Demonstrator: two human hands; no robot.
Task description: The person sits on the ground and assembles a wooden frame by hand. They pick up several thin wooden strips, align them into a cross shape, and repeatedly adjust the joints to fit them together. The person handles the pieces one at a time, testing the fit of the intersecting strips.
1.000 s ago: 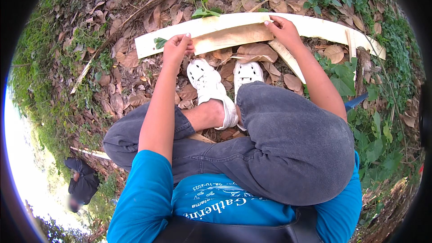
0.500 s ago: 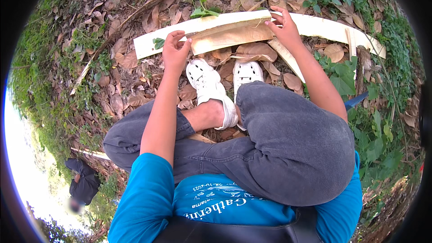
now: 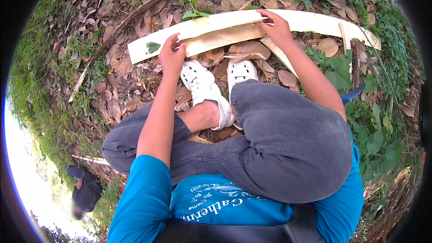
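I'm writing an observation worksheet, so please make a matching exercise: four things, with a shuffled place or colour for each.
1. Left hand
2. Right hand
3. Shoes
4. Trousers

A. White
B. At the right end of the short wood piece
C. Dark grey
D. At the left end of the short wood piece

Pairs: 1-D, 2-B, 3-A, 4-C

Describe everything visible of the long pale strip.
The long pale strip looks like thin, smooth wood, cream-coloured. It lies crosswise beyond the white shoes, on brown leaves, its outline bowed in this view. A small green leaf overlaps its left end. A shorter tan piece, between the left hand and right hand, partly hides its near edge. A narrow sliver overlaps its right part.
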